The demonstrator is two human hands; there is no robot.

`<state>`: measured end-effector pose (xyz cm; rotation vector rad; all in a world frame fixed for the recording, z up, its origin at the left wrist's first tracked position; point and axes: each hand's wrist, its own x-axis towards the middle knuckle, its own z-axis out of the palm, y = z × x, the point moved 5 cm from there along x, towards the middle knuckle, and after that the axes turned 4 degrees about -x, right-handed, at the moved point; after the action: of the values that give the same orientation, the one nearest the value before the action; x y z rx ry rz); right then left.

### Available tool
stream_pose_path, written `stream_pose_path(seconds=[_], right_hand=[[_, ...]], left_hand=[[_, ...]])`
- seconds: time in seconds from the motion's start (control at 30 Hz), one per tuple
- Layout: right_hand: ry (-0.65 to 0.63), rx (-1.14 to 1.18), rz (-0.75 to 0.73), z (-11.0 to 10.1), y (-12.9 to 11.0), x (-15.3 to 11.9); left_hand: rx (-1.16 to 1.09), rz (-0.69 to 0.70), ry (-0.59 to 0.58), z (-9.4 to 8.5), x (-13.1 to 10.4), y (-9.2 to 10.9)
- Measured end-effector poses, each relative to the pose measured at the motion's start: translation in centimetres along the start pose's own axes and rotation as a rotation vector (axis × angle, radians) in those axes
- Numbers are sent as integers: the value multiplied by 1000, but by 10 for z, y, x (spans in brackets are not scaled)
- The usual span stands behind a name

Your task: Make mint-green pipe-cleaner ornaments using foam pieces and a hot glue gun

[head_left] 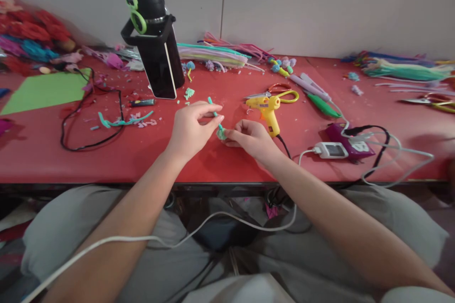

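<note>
My left hand [195, 128] pinches a turquoise pipe cleaner [210, 101] between thumb and fingers, its upper end sticking out above them. At the lower end of that stem sits a small pale green fuzzy piece [221, 134]. The fingertips of my right hand [250, 138] close on this green piece from the right. Both hands hover over the front middle of the red table [199, 165]. Just beyond my right hand lies a yellow hot glue gun [266, 111], with scissors [293, 96] behind it. Whether the stem and green piece are joined I cannot tell.
A tall black bottle [156, 52] stands back left. Bundles of pipe cleaners [216, 57] lie along the wall. Curved turquoise pieces [124, 122], a black cable [64, 128] and a green sheet [46, 90] are left; a purple box [350, 142] with a white adapter [332, 150] is right.
</note>
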<state>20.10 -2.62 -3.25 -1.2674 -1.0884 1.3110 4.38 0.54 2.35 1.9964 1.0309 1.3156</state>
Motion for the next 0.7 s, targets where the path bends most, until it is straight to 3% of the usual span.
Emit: stream_pose_path(seconds=[0.5, 0.7], right_hand=[[-4, -70, -65, -3, 4, 1], [-25, 42, 60, -2, -2, -1]], left_hand=[[-12, -2, -14, 3, -1, 0], [-43, -13, 23, -4, 3, 0]])
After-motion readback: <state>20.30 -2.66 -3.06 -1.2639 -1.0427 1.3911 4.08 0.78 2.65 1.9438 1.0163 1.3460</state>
